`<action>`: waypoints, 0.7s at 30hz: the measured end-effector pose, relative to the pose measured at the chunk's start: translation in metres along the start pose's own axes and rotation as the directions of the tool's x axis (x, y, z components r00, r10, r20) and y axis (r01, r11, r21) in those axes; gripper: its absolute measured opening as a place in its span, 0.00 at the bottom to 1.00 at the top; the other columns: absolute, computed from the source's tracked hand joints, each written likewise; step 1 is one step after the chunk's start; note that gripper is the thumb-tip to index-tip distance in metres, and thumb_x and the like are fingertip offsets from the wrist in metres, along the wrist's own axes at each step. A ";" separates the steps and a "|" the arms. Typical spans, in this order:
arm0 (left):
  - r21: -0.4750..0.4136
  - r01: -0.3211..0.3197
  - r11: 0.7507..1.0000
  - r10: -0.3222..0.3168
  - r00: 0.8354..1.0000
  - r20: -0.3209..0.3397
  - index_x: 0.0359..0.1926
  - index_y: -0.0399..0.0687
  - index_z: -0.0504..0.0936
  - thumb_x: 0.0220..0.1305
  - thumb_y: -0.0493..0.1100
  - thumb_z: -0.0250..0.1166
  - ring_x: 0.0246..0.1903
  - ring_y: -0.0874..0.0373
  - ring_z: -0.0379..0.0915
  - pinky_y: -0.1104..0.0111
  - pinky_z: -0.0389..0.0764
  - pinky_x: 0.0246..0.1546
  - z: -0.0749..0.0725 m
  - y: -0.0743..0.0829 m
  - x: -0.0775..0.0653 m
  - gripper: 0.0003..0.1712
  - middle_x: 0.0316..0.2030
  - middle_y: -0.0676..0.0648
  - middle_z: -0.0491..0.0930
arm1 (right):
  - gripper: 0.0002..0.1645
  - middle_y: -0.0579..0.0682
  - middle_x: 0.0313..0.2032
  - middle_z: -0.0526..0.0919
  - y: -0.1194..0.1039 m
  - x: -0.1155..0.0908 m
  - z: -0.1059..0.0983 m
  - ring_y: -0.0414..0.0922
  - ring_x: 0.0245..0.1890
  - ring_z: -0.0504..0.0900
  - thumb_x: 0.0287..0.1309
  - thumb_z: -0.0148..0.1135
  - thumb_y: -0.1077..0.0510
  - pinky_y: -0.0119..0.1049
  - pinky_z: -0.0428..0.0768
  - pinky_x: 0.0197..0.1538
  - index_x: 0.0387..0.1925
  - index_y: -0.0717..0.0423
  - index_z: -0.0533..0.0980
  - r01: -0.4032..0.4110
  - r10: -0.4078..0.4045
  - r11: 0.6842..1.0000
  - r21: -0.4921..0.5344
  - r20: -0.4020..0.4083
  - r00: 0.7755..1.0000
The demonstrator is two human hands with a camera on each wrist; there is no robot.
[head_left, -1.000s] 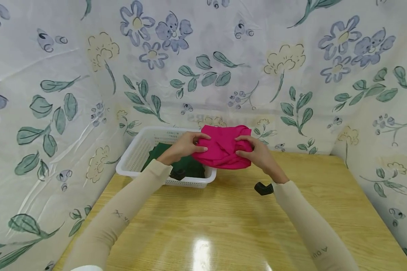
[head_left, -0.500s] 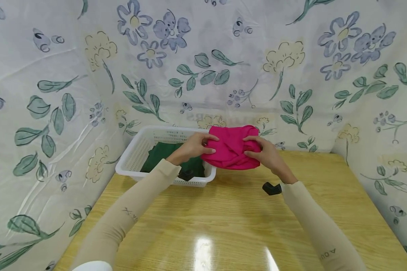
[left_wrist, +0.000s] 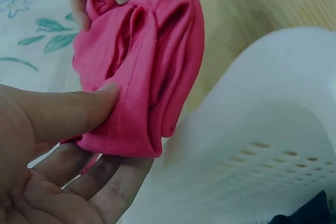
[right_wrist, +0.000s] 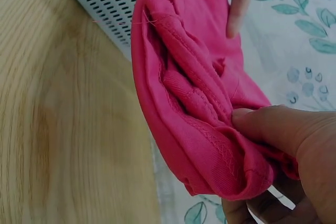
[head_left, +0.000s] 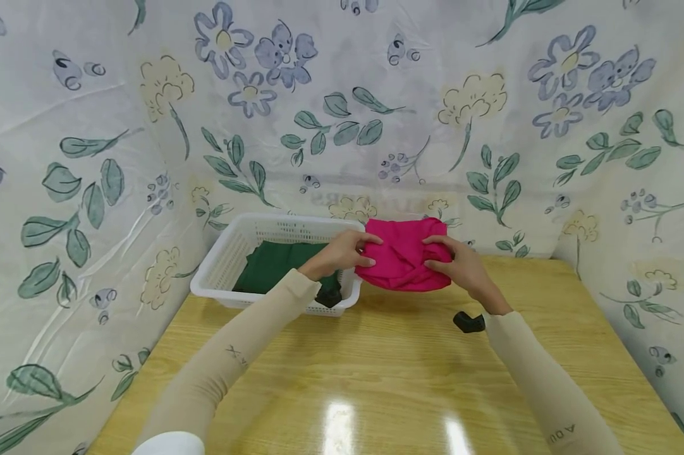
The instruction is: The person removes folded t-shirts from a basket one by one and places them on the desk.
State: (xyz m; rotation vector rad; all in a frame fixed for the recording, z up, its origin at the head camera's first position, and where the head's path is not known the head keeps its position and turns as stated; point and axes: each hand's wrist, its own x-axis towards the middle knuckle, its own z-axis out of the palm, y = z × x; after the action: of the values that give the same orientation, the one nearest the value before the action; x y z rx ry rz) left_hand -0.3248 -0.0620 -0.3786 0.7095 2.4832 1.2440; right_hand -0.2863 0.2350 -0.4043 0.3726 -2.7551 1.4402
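Observation:
A folded bright pink garment, with stitched seams showing, is held up between both hands just right of the white basket. My left hand pinches its left edge, thumb on the near face and fingers behind, as the left wrist view shows. On the opposite edge my right hand grips it the same way; in the right wrist view the thumb presses on layered folds. Dark green folded cloth lies inside the white perforated basket, partly hidden by my left forearm.
The basket stands at the back left of the wooden table. Floral-printed fabric hangs behind and along both sides. A black wrist device sits below my right wrist, another below my left, overlapping the basket's front rim.
Both hands have shifted right with the pink garment, away from over the basket's right end. More of the green cloth and the basket's right rim now shows.

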 end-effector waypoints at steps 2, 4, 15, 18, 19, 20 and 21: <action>0.014 -0.006 1.000 0.006 1.000 0.003 0.67 0.46 0.79 0.67 0.33 0.70 0.38 0.55 0.66 0.69 0.71 0.32 0.004 0.002 0.002 0.28 0.35 0.46 0.71 | 0.28 0.57 0.66 0.73 0.004 -0.001 -0.002 0.55 0.56 0.73 0.66 0.71 0.54 0.45 0.77 0.50 0.66 0.46 0.76 -0.002 0.002 1.000 0.001 0.001 1.000; 0.024 -0.011 1.000 0.011 1.000 0.005 0.67 0.45 0.79 0.67 0.33 0.70 0.39 0.55 0.67 0.69 0.72 0.33 0.008 0.003 0.004 0.28 0.36 0.46 0.74 | 0.28 0.58 0.67 0.72 0.008 -0.002 -0.003 0.56 0.59 0.72 0.66 0.70 0.55 0.46 0.77 0.52 0.66 0.47 0.76 -0.003 0.003 1.000 0.012 0.002 1.000; 0.092 0.032 0.995 -0.034 0.999 0.018 0.63 0.40 0.82 0.63 0.31 0.72 0.37 0.57 0.66 0.69 0.70 0.34 0.026 0.007 0.016 0.26 0.33 0.46 0.77 | 0.27 0.60 0.64 0.72 0.030 -0.001 -0.001 0.56 0.55 0.73 0.65 0.71 0.58 0.38 0.78 0.45 0.65 0.50 0.77 -0.020 0.020 0.999 0.032 0.006 1.000; 0.089 0.034 0.995 -0.038 0.999 0.037 0.63 0.38 0.81 0.64 0.31 0.71 0.34 0.57 0.65 0.70 0.70 0.33 0.030 0.006 0.020 0.26 0.33 0.47 0.76 | 0.27 0.60 0.66 0.72 0.038 0.001 0.001 0.56 0.57 0.72 0.65 0.71 0.59 0.38 0.78 0.46 0.65 0.50 0.77 -0.022 0.022 0.999 0.032 0.002 1.000; 0.100 0.032 0.995 -0.036 0.998 0.043 0.63 0.37 0.81 0.64 0.30 0.71 0.33 0.58 0.65 0.70 0.70 0.33 0.032 0.005 0.022 0.26 0.33 0.48 0.75 | 0.27 0.59 0.67 0.71 0.042 0.002 0.002 0.56 0.59 0.71 0.65 0.71 0.58 0.38 0.78 0.47 0.65 0.50 0.77 -0.025 0.025 0.999 0.027 0.001 1.000; 0.110 0.030 0.994 -0.036 0.998 0.049 0.63 0.37 0.81 0.64 0.30 0.70 0.33 0.58 0.65 0.70 0.70 0.32 0.034 0.004 0.024 0.26 0.33 0.48 0.75 | 0.27 0.59 0.68 0.71 0.046 0.003 0.003 0.56 0.60 0.71 0.65 0.71 0.58 0.38 0.77 0.47 0.65 0.49 0.77 -0.029 0.029 0.999 0.023 0.000 1.000; 0.127 0.030 0.992 -0.037 0.998 0.053 0.63 0.37 0.81 0.64 0.31 0.70 0.33 0.58 0.65 0.71 0.70 0.32 0.035 0.004 0.026 0.26 0.34 0.47 0.75 | 0.28 0.59 0.69 0.70 0.050 0.004 0.004 0.56 0.61 0.70 0.66 0.71 0.58 0.38 0.77 0.48 0.65 0.49 0.77 -0.034 0.034 0.999 0.020 0.001 0.999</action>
State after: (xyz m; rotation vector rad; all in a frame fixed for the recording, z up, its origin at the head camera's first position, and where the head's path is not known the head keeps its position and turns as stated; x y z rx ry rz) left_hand -0.3300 -0.0222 -0.3970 0.7198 2.5349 1.0494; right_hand -0.3001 0.2582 -0.4463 0.3287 -2.7625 1.4769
